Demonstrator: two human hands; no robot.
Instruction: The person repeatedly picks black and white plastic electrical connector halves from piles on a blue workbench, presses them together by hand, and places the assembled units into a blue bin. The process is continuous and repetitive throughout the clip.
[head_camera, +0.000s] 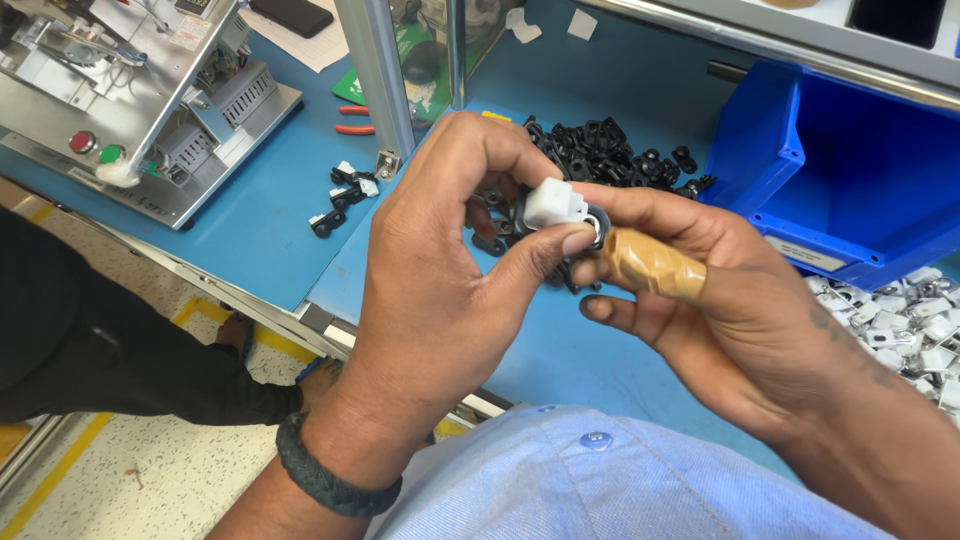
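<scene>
My left hand (440, 280) pinches a small white plastic connector (553, 203) between thumb and fingers. My right hand (730, 300) meets it from the right and grips a black ring-shaped part (598, 222) pressed against the connector. Tan tape (650, 265) wraps one right finger. Both hands hover above the blue tabletop (270, 220), close to my chest. A pile of black plastic parts (600, 150) lies just behind the hands.
A blue bin (850, 170) stands at the right, with a heap of white connectors (910, 325) in front of it. A metal fixture with red and green buttons (130, 100) sits at far left. Several loose black-and-white parts (345, 190) and red-handled pliers (352, 120) lie nearby.
</scene>
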